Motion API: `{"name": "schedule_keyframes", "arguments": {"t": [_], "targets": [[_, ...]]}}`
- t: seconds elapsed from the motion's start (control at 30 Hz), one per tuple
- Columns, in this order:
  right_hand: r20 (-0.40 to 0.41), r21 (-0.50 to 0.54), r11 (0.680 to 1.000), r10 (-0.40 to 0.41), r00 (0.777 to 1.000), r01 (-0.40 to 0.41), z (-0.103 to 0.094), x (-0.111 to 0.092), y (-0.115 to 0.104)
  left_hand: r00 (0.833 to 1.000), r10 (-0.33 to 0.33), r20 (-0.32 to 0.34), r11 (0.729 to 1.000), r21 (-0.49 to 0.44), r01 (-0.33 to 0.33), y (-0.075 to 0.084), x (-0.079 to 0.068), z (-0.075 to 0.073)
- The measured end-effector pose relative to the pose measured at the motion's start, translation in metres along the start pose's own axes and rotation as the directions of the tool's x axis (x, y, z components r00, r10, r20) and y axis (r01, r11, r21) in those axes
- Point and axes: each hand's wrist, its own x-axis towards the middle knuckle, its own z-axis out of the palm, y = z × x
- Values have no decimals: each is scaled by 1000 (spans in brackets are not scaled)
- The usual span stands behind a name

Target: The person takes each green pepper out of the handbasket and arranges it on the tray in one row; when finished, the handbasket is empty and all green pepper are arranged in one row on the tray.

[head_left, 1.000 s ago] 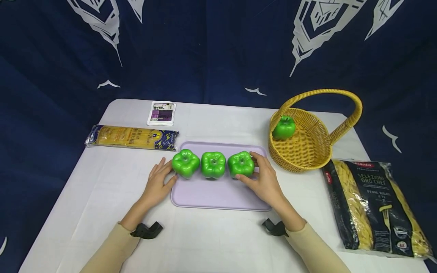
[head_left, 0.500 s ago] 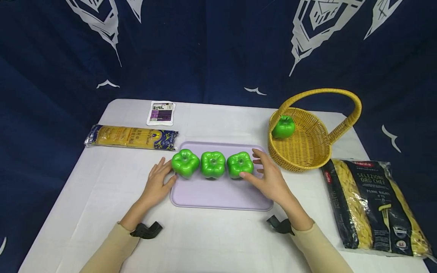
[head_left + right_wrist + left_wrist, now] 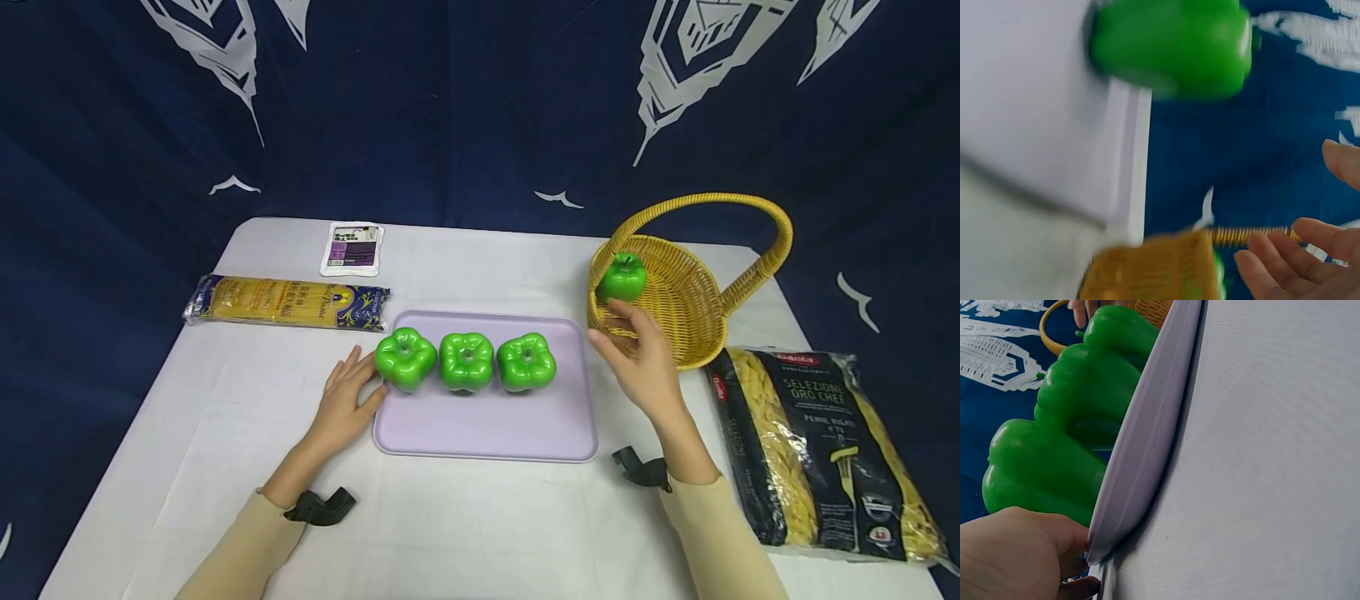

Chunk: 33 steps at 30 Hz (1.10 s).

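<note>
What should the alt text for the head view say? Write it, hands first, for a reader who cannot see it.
A person's right hand reaches open toward a green pepper in a yellow wicker basket, while the left hand rests by the left edge of a lilac tray holding three green peppers in a row. Pasta packets lie on the white table.

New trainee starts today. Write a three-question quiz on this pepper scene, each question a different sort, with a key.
1. How many green peppers sit on the lilac tray?
2. True or false: the right hand grips the pepper in the basket.
3. What does the left hand touch? A) the spaghetti pack B) the leftmost tray pepper C) the wicker basket

Key:
1. Three.
2. False: the hand is open in front of the basket, below that pepper.
3. B: its fingers rest against that pepper at the tray's left edge.
</note>
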Motion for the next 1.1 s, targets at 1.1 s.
{"name": "schedule_keyframes", "arguments": {"t": [1.1], "targets": [[-147, -17, 965, 258, 955, -263, -41, 71, 64, 1000, -6, 8, 1000, -9, 6, 1, -1, -2]]}}
